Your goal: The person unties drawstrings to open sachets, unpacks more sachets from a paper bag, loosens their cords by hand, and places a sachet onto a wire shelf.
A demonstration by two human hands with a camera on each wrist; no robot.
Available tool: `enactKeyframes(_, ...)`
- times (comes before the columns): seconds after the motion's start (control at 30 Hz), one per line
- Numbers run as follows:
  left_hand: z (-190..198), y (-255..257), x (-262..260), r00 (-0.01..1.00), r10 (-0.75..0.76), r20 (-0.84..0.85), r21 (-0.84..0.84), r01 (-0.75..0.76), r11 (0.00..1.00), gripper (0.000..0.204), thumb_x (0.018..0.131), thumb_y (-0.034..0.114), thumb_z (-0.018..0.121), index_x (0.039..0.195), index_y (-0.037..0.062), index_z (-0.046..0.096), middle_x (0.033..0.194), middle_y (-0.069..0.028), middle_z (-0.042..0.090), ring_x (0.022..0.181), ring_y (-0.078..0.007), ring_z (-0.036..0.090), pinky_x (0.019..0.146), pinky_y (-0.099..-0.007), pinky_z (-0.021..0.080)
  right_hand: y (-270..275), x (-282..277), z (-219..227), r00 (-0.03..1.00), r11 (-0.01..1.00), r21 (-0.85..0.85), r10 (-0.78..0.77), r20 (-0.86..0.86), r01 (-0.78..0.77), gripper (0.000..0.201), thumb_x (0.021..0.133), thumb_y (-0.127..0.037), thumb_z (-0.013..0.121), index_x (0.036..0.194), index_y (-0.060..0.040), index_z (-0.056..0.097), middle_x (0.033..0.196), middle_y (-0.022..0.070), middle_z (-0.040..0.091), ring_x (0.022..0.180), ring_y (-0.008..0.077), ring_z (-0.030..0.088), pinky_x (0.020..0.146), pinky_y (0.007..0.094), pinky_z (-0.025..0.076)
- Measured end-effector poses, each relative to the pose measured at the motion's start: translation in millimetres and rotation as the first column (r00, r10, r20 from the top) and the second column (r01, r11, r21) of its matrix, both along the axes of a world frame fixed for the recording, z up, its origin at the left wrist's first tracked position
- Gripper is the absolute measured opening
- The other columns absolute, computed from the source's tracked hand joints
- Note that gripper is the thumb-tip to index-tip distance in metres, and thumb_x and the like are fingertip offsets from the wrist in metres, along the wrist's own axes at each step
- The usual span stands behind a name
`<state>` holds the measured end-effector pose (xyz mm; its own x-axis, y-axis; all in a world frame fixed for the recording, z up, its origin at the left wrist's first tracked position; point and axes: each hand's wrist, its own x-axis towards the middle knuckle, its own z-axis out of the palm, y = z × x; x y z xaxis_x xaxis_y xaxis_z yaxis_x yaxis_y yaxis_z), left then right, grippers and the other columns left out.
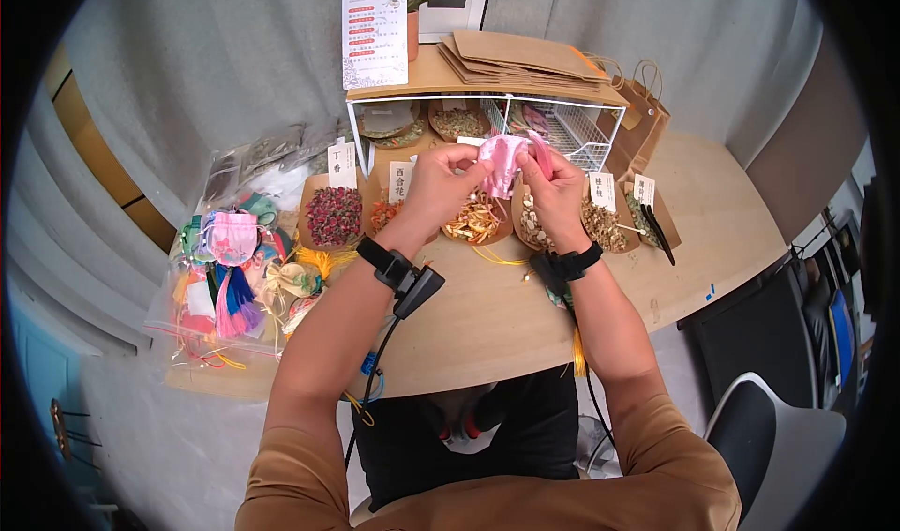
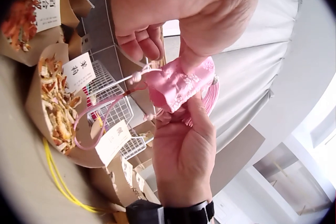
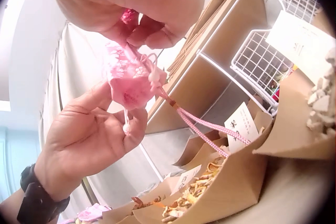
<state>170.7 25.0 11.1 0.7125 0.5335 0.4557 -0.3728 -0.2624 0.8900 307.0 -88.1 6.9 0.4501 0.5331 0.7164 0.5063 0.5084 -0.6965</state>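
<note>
Pouch (image 1: 502,167), pink and flowered, up in the air between two pinching hands!
Left hand (image 1: 439,189) has thumb and fingers firmly on one side of the cloth, right hand (image 1: 555,195) nips the other, no slack in either; it's all above the far half of the table (image 1: 469,329), over dried orange strips (image 1: 472,224) in a paper tray (image 3: 236,184), before the white-framed shelf (image 1: 422,77); colourful little bags (image 1: 232,238) crowd the left edge, black tongs (image 1: 658,234) sit toward the right.

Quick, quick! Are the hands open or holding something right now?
Left hand: closed, pinching one side of the pink pouch.
Right hand: closed, pinching the other side.
</note>
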Motion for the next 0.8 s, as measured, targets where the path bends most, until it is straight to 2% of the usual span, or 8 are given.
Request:
enactKeyframes(0.07,2,1,-1,0.994,0.074,-0.076,-0.026,-0.076,0.997,0.015,0.088,0.007,0.065,0.098,-0.0038,0.067,0.085,-0.0039,0.066,0.075,-0.0067,0.060,0.067,-0.0209,0.049,-2,-2,0,0.995,0.998,-0.061,0.009,-0.096,-0.014,0.014,0.085,-0.012,0.070,0.089,0.0021,0.069,0.080,0.0003,0.062,0.068,0.0056,0.050,0.061,0.0208,0.041)
enactKeyframes(0.3,5,-3,-1,0.999,-0.005,-0.034,-0.020,0.004,1.000,0.023,0.090,0.009,0.062,0.110,-0.0030,0.064,0.093,-0.0036,0.066,0.083,-0.0062,0.060,0.072,-0.0208,0.049,-1,2,0,0.990,0.998,-0.060,-0.022,-0.140,0.014,0.014,0.088,-0.015,0.068,0.087,-0.0010,0.067,0.070,-0.0020,0.058,0.062,0.0038,0.048,0.056,0.0196,0.038)
enactKeyframes(0.37,9,-7,-3,0.989,-0.150,0.017,-0.100,0.151,0.983,0.036,0.097,0.016,0.052,0.128,-0.0006,0.052,0.113,-0.0071,0.061,0.099,-0.0093,0.058,0.083,-0.0249,0.047,0,6,-2,0.976,0.998,-0.024,0.047,-0.213,-0.053,0.015,0.088,-0.015,0.067,0.090,-0.0003,0.067,0.071,-0.0007,0.060,0.062,0.0046,0.051,0.056,0.0197,0.040)
enactKeyframes(0.4,9,-7,-3,0.989,-0.148,0.020,-0.098,0.150,0.984,0.036,0.097,0.016,0.052,0.128,-0.0006,0.052,0.113,-0.0071,0.061,0.099,-0.0093,0.058,0.083,-0.0249,0.047,1,9,-2,0.976,0.998,-0.022,0.049,-0.210,-0.055,0.015,0.088,-0.015,0.067,0.090,-0.0003,0.067,0.071,-0.0007,0.060,0.062,0.0046,0.051,0.056,0.0197,0.040)
enactKeyframes(0.47,9,-8,-2,0.974,-0.222,0.032,-0.299,0.222,0.928,0.047,0.101,0.027,0.042,0.141,0.0022,0.036,0.130,-0.0093,0.051,0.114,-0.0137,0.052,0.095,-0.0300,0.041,1,12,0,0.937,0.986,0.057,0.169,-0.306,-0.160,0.013,0.087,-0.013,0.068,0.090,0.0001,0.068,0.074,-0.0009,0.061,0.065,0.0055,0.053,0.058,0.0201,0.041)
enactKeyframes(0.6,7,-6,-2,0.967,-0.246,0.060,-0.404,0.249,0.880,0.051,0.100,0.028,0.037,0.145,0.0043,0.028,0.135,-0.0099,0.046,0.121,-0.0173,0.048,0.101,-0.0338,0.037,1,8,6,0.839,0.961,0.144,0.277,-0.468,-0.237,0.012,0.089,-0.012,0.066,0.092,0.0000,0.065,0.078,0.0018,0.063,0.066,0.0078,0.058,0.062,0.0216,0.047)
enactKeyframes(0.77,1,-3,0,0.967,-0.254,-0.021,-0.274,0.238,0.932,0.056,0.087,-0.001,0.049,0.141,0.0022,0.032,0.131,-0.0099,0.049,0.122,-0.0184,0.048,0.100,-0.0316,0.038,2,10,4,0.668,0.898,0.219,0.431,-0.607,-0.381,0.010,0.091,-0.010,0.061,0.094,-0.0006,0.062,0.081,0.0058,0.065,0.071,0.0120,0.063,0.068,0.0243,0.055)
enactKeyframes(0.8,1,-4,0,0.967,-0.254,-0.019,-0.273,0.240,0.932,0.056,0.087,-0.001,0.049,0.141,0.0022,0.032,0.131,-0.0099,0.049,0.122,-0.0184,0.048,0.100,-0.0316,0.038,3,12,2,0.670,0.899,0.218,0.431,-0.605,-0.381,0.010,0.091,-0.010,0.061,0.094,-0.0006,0.062,0.081,0.0058,0.065,0.071,0.0120,0.063,0.068,0.0243,0.055)
